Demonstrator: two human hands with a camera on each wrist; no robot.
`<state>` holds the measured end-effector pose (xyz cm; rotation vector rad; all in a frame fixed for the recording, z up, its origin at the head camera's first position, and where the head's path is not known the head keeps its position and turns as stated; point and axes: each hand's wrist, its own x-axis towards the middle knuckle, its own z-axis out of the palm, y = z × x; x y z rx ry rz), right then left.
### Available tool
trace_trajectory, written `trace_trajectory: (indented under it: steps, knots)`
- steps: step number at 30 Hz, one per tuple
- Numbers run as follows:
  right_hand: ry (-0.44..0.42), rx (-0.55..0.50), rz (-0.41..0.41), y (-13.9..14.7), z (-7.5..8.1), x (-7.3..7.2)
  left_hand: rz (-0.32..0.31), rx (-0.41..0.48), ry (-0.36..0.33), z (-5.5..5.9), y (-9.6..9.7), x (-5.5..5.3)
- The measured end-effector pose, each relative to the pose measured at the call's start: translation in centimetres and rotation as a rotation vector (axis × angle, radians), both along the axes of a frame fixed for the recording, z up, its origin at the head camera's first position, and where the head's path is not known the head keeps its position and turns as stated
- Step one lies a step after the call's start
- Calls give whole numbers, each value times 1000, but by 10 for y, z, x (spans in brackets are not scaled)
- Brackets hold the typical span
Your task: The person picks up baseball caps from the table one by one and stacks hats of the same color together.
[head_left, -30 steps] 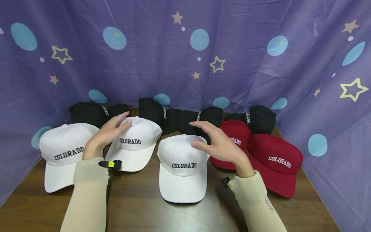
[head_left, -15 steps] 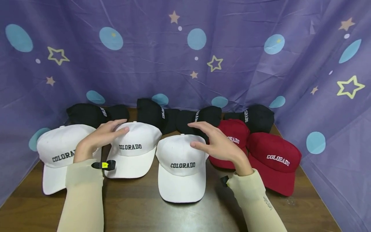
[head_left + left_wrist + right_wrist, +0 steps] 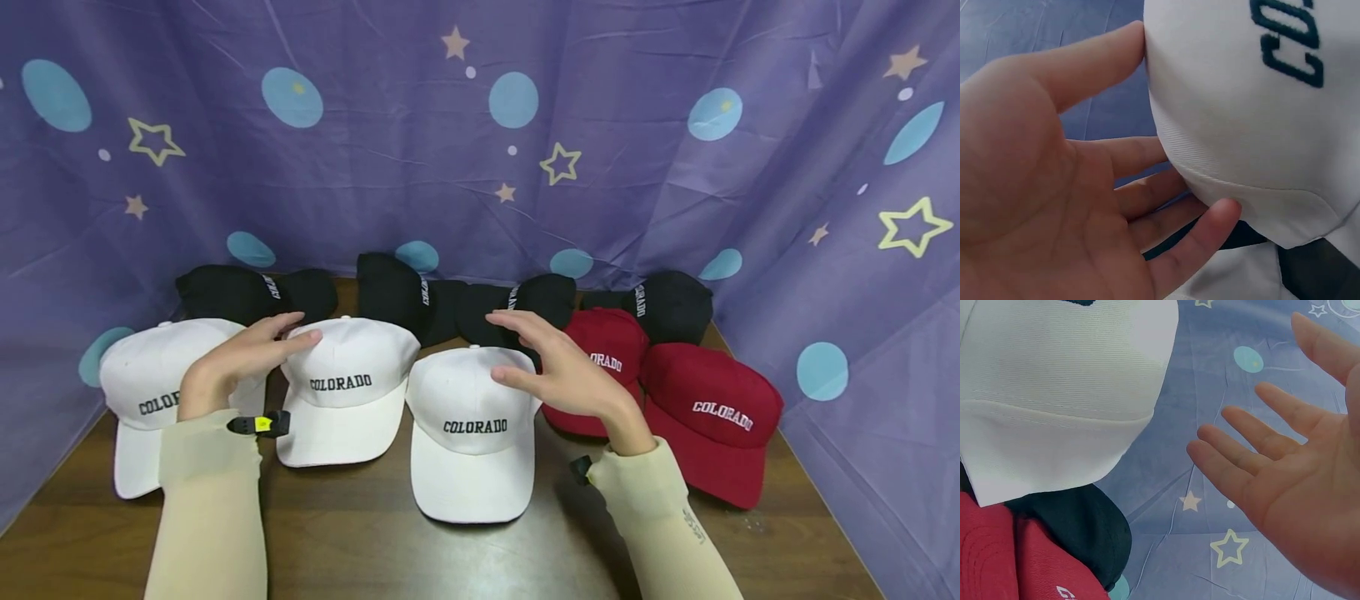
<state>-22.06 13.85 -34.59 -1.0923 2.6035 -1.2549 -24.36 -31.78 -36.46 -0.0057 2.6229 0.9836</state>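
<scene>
White cap: on the table, at nine o'clock of the middle cap; looks light, soft-crowned, stiffer at the brim, hardly fragile, so cup the crown's sides or pinch the brim.
Left hand: fingers loosely spread, tips seeming to touch the crown's ten o'clock side!
Right hand: wide, holding nothing, at the middle cap's two o'clock.
Red caps: three o'clock.
Black caps: eleven round to two.

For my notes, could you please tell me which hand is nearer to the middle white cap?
Left. The left hand is at the left side of the middle white cap; the right hand is farther right, by the rightmost white cap.
</scene>
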Motion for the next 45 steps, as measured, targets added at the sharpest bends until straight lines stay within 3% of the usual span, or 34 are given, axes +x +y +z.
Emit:
trace_trajectory:
  steps: [6, 11, 13, 20, 27, 33, 35, 38, 45]
  knots:
    - [-1, 6, -4, 2, 0, 1, -10, 39, 2, 1, -3, 2]
    - [9, 6, -5, 3, 0, 1, 28, 63, -2, 6, -7, 9]
    - [12, 7, -2, 3, 0, 1, 35, 66, 27, 8, -8, 12]
    - [20, 12, -2, 3, -1, 1, -56, 87, 223, 25, -2, 22]
    - [35, 12, 0, 2, 0, 1, -121, 168, 397, 48, 3, 43]
    - [38, -8, 6, 1, 1, 0, -70, 182, 550, 66, 12, 59]
    - [46, -24, 7, 1, 1, 0, -52, 220, 595, 71, 16, 64]
    - [65, -49, 5, 1, 3, 1, -71, 299, 660, 76, 21, 69]
    - [91, -131, -9, 0, 8, 5, -230, 631, 657, 83, 39, 73]
